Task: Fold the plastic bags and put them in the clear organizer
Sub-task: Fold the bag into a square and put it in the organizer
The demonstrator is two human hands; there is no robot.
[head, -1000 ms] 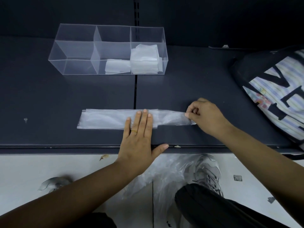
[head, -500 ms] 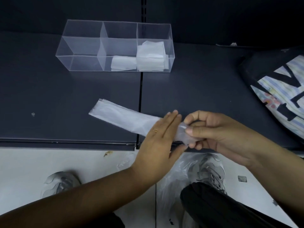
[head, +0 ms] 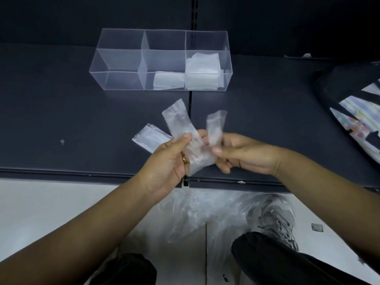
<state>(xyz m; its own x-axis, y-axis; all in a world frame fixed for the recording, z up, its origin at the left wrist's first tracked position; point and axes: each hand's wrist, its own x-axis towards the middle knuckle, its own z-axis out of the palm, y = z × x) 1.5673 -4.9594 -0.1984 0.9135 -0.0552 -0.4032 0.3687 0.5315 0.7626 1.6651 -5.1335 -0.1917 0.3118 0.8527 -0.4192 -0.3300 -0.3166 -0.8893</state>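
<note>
A strip-folded plastic bag is grasped by the left grip and right grip above the bench; beyond the grips, the clear organizer is seen with folded bags inside.

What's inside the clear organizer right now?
The clear organizer shows three compartments: a stack of folded bags in the right one, a folded bag in the middle one, none visible in the left. How many bags the stack holds cannot be told; they overlap.
</note>
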